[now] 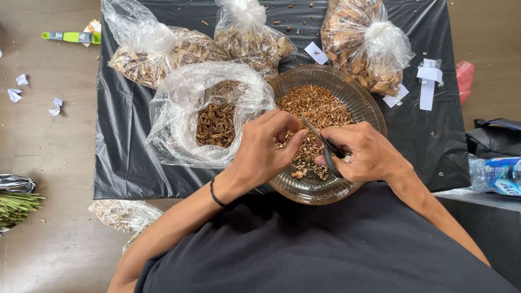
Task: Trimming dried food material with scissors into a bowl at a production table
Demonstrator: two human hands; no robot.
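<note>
— Two hands over one bowl, that's what I have on my feed. My left hand (266,149) sits at the center of the frame, its fingers (293,142) pinched shut on a small dried piece that I can barely make out. My right hand (366,152) is just right of it, fingers clenched through the handles of a pair of scissors (324,144), blades pointing up and left toward the pinched piece.

— Where is the bowl?

— The glass bowl (363,100) is center frame, on a black plastic sheet (423,135) that covers the table. Both my hands hover above its lower half. It holds a heap of brown dried bits (317,106), thickest toward its upper part.

— What's beside it?

— Touching its left rim is an open clear bag (179,116) with darker dried pieces (215,125) inside. Along the top of the frame lie three tied bags: one upper left (157,54), one top center (247,35), one upper right (363,46).

— Anything else?

— White paper slips (429,81) at the right of the sheet, a water bottle (496,174) at the right edge, a green tool (70,37) upper left on the wooden floor (49,163), and another small bag (122,213) at lower left.
</note>
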